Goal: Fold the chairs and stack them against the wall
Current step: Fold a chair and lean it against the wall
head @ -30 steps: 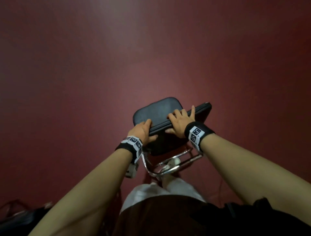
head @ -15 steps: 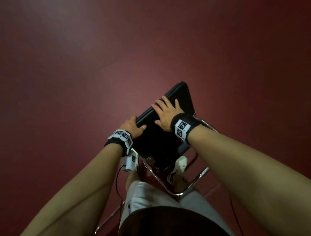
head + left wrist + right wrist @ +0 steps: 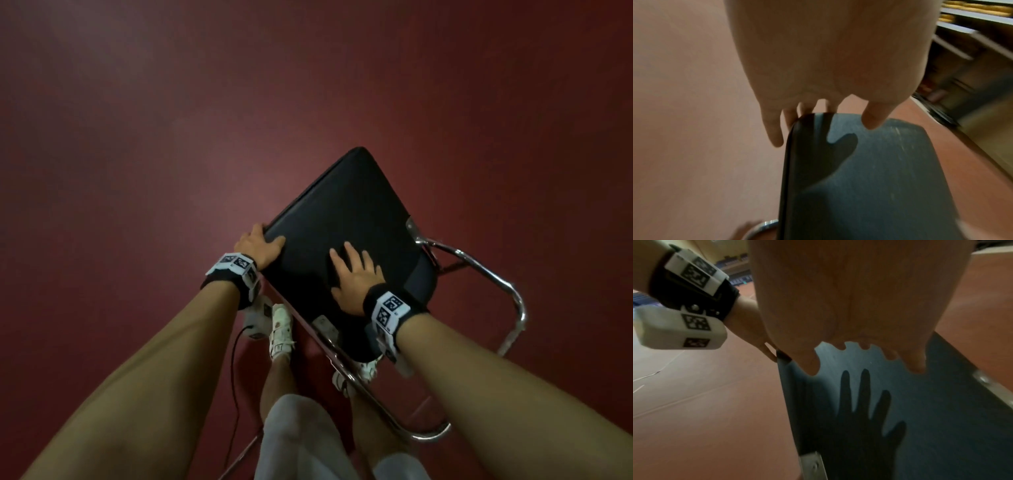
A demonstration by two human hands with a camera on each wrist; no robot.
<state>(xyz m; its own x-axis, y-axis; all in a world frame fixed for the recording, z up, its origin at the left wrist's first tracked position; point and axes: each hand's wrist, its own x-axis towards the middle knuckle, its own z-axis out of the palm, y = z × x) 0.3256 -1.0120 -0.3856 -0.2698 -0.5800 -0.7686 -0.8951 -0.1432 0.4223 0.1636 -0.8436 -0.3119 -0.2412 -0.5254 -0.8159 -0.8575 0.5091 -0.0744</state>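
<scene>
A folding chair with a black padded panel (image 3: 346, 219) and a chrome tube frame (image 3: 479, 265) stands tilted in front of my legs. My left hand (image 3: 258, 246) grips the panel's near left corner, thumb on the face and fingers curled over the edge. The left wrist view shows that hand (image 3: 818, 113) wrapped over the panel (image 3: 869, 178). My right hand (image 3: 356, 279) lies flat on the panel's face with straight, spread fingers. In the right wrist view this hand (image 3: 865, 356) casts a shadow on the panel (image 3: 931, 410), and my left hand (image 3: 748, 331) holds the corner.
A dark red floor (image 3: 137, 171) lies all around. My feet in white shoes (image 3: 281, 329) stand close under the chair, and a thin black cable (image 3: 236, 377) hangs by my left leg. Shelving (image 3: 972, 32) stands beyond the chair on the right.
The black panel has swung round so its broad face points up at me. My right hand slid from the top edge onto that face. The chrome frame now juts out to the right.
</scene>
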